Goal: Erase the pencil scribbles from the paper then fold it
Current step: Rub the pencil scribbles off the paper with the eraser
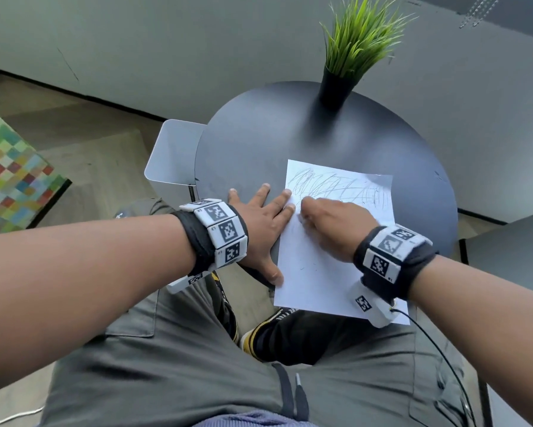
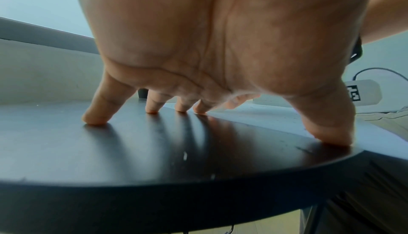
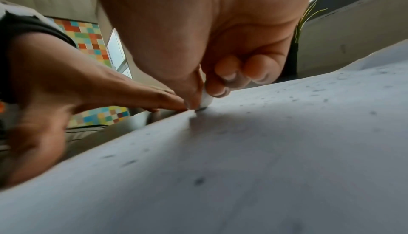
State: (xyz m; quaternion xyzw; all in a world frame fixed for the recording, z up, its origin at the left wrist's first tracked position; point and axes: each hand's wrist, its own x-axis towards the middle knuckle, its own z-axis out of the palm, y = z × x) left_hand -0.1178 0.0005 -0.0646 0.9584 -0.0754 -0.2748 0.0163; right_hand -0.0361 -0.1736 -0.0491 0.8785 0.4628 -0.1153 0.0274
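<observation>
White and rectangular, the sheet of paper (image 1: 336, 241) lies flat on the round black table (image 1: 290, 140), toward its near right edge, with the paper's near edge hanging slightly past the table rim over the person's lap. Grey pencil scribbles (image 1: 336, 188) cover the far part of the sheet; the near part is mostly bare, with faint marks and small dark specks scattered over it.

The left hand (image 1: 259, 223) is spread flat with straight fingers, holding nothing. Its index and middle fingertips press on the paper's left edge, its thumb rests by the sheet's left edge nearer the person, and the other two fingertips stand on the bare black tabletop, as the left wrist view shows (image 2: 97, 117).

The right hand (image 1: 330, 223) is over the middle of the sheet, fingers curled. In the right wrist view it (image 3: 198, 46) pinches a small white eraser (image 3: 207, 101) between thumb and fingertips, and the eraser's tip touches the paper (image 3: 264, 150) close to the left edge, just beside the left hand's fingertips (image 3: 170, 101).

At the table's far edge stands a black pot holding green artificial grass (image 1: 351, 47). A pale grey metal bin (image 1: 169, 158) sits just beside the table's left edge. Both wrists wear black bands with white marker blocks (image 1: 222, 232).
</observation>
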